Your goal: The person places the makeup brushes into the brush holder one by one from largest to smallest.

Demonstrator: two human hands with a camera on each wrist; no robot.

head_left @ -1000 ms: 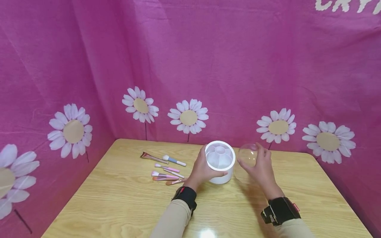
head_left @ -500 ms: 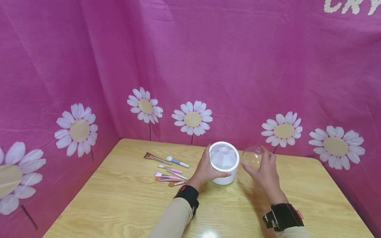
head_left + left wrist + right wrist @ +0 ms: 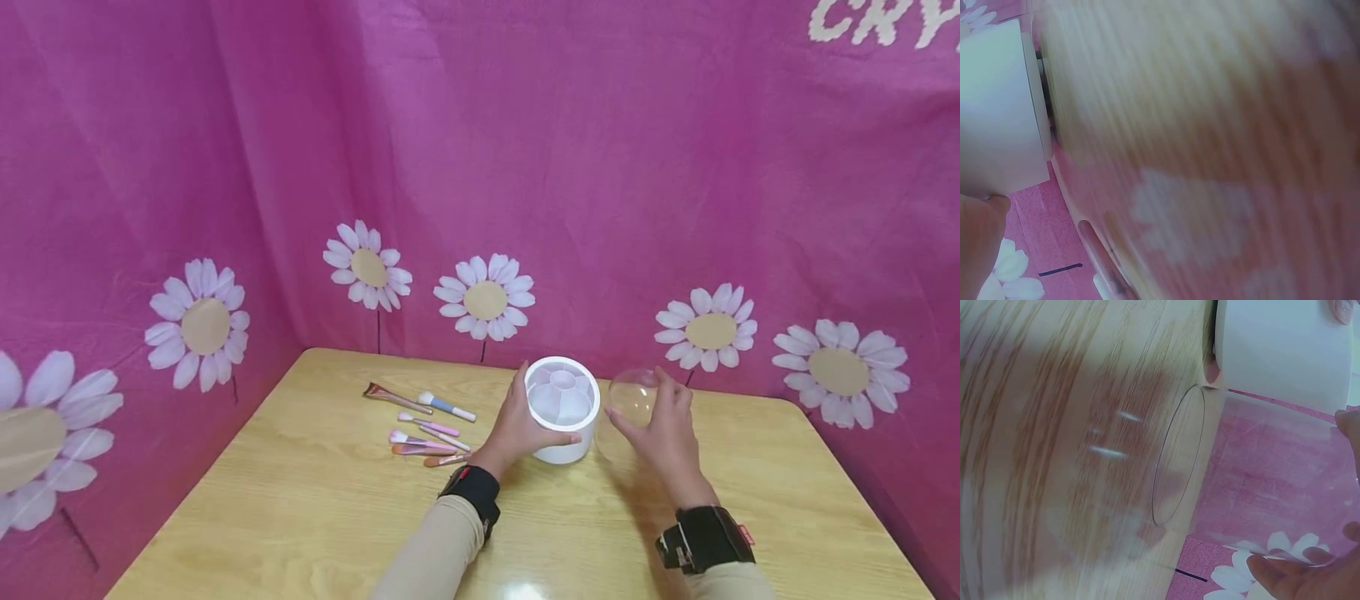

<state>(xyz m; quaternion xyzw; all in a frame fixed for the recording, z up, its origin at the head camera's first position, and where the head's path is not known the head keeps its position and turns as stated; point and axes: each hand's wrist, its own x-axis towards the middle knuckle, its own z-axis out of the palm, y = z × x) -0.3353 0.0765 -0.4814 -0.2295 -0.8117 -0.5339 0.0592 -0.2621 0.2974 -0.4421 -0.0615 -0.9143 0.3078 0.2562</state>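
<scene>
My left hand (image 3: 520,427) grips the side of a white round makeup brush holder (image 3: 562,450), its thumb across the front. Light dividers split the holder's open top into several compartments around a central ring; I see no brushes in them. In the left wrist view the holder's white wall (image 3: 997,106) stands at the left, above a narrower base. Just to its right, my right hand (image 3: 667,433) holds a clear domed cover (image 3: 632,400) by its upper part. The right wrist view shows the cover's round open rim, close to the tabletop; whether it touches is unclear.
Several makeup brushes (image 3: 423,448) with pink, blue and brown parts lie on the wooden table (image 3: 300,500), left of the holder. A pink cloth (image 3: 585,167) printed with daisies hangs behind the table and along its sides.
The head view has shifted slightly. Both hands keep their grips, and the holder, cover and brushes show no clear movement relative to one another.
</scene>
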